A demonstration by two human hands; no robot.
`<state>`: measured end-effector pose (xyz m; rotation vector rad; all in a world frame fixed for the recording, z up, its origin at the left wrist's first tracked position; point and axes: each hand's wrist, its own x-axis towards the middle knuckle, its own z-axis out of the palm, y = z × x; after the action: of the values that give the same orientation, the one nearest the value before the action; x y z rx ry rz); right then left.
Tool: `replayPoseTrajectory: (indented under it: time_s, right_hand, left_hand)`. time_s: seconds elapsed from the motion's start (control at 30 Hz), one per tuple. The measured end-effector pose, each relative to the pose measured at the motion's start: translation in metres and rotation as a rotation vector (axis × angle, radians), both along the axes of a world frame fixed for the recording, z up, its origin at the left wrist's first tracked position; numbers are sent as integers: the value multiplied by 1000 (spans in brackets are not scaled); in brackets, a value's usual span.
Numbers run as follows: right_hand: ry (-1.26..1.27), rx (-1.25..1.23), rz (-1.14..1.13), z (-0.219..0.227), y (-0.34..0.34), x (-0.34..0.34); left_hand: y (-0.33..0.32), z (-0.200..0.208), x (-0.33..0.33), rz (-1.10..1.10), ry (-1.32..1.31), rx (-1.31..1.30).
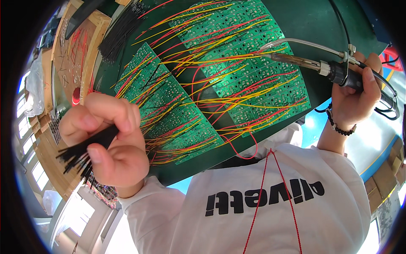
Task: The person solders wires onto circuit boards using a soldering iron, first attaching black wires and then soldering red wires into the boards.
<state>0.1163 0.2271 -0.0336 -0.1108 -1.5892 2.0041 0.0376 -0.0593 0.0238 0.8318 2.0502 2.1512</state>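
Observation:
My left hand [129, 163] is closed around a bundle of thin black wires [78, 154], whose cut ends fan out past the thumb. My right hand [360, 95] grips a soldering iron [338, 73] by its dark handle. A thin curved feed tube [311, 42] is clamped to the iron and bends toward its tip. That tip lies over a large green circuit board panel [270, 63], close to red and yellow wires; whether it touches cannot be made out. A second green panel [165, 101] lies nearer my left hand, with red, yellow and a few black wires across it.
Both panels lie on a dark green work surface [321, 19]. At the far left are a pile of black wires [120, 36] and a wooden tray [91, 31] with red wire scraps. A black cable [338, 17] runs down to the iron. One red wire [256, 146] loops over the near edge.

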Motion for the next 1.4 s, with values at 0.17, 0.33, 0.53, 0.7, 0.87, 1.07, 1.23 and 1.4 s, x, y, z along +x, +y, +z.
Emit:
replayPoseTrajectory:
  time_s: [0.17, 0.33, 0.53, 0.7, 0.87, 1.07, 1.23, 1.4]
  right_hand:
    - [-42, -26, -8, 4, -1, 1]
    - [-53, 2, -7, 0, 1, 1]
    - [-69, 56, -64, 0, -5, -5]
    - [-85, 124, -38, -1, -3, -6]
    - [-57, 51, -3, 0, -5, -5]
    - [-12, -78, -7, -1, -4, -4]
    - [-127, 111, -122, 0, -9, -6]
    - [-83, 10, -187, 0, -5, -2]
  left_hand:
    - [10, 7, 1, -98, 50, -216]
    - [23, -10, 4, -180, 71, -423]
    - [39, -28, -1, -95, 316, -562]
    - [41, -29, 2, -45, 312, -598]
    - [41, -34, -4, -92, 435, -564]
    - [42, -31, -3, -120, 452, -581]
    - [41, -32, -3, -122, 475, -602]
    - [41, -33, -3, -110, 495, -589]
